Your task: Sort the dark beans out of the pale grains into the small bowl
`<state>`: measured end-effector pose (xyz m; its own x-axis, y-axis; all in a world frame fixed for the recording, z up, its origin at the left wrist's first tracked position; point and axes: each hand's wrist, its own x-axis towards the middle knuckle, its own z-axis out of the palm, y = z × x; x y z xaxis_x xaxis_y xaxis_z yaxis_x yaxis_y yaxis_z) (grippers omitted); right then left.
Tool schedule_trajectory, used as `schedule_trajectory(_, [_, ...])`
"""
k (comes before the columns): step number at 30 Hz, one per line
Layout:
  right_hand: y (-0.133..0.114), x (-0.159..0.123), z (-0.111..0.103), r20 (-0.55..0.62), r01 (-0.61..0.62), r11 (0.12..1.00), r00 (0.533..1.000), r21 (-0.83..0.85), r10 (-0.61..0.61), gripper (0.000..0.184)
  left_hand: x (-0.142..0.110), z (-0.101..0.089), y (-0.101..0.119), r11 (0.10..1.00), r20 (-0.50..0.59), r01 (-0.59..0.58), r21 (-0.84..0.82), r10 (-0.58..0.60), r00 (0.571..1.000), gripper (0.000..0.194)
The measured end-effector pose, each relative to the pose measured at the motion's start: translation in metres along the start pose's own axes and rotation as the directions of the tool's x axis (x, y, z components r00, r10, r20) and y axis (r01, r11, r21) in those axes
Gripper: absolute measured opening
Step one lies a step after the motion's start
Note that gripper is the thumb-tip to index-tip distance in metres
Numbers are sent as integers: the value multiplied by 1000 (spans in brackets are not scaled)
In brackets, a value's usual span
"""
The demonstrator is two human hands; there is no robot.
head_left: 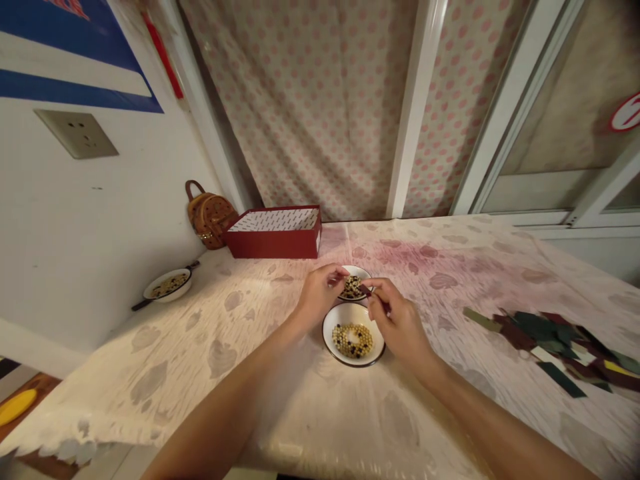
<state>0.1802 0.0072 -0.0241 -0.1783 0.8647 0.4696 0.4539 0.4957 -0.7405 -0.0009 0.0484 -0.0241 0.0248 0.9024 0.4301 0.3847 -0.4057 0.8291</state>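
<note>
Head view: just beyond the round, dark-rimmed white near bowl of glossy yellow-and-black beads, the right hand pinches a dark-red piece at a matching far bowl of mixed beads; the left hand curls there, grip unclear. Fine sorting-like handling seems underway, calling for steady pinching.

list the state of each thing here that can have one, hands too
Near bowl, upright, holding yellow and black beads
Far bowl, holding beads, partly hidden by hands
Side bowl, upright, holding beads
Left hand, at the far bowl, grip unclear
Right hand, pinching a dark piece
Red box, open-topped
Backpack, standing
Scraps, loosely heaped
Socket, nothing plugged in
</note>
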Motion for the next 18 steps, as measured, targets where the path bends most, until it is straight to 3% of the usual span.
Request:
schedule_trajectory(4, [-2, 0, -2, -9, -2, 1000, 1000, 3, 2, 27, -10, -6, 11, 954, 123, -84, 288, 50, 991, 18])
schedule_trajectory(7, [-3, 0, -2, -15, -1, 1000, 1000, 4, 1, 27, -23, -8, 29, 892, 277, -194, 409, 81, 958, 13])
schedule_trajectory(9, [-4, 0, -2, -23, 3, 1000, 1000, -1, -3, 27, -30, -6, 39, 842, 392, -270, 466, 78, 917, 5])
schedule_trajectory(12, [-4, 1, -2, -38, 12, 1000, 999, -6, -12, 27, -36, 0, 44, 771, 522, -361, 524, 44, 852, 10])
schedule_trajectory(18, [-4, 0, -4, -50, 29, 999, 998, -20, -30, 26, -37, 6, 44, 723, 611, -418, 550, -7, 792, 5])
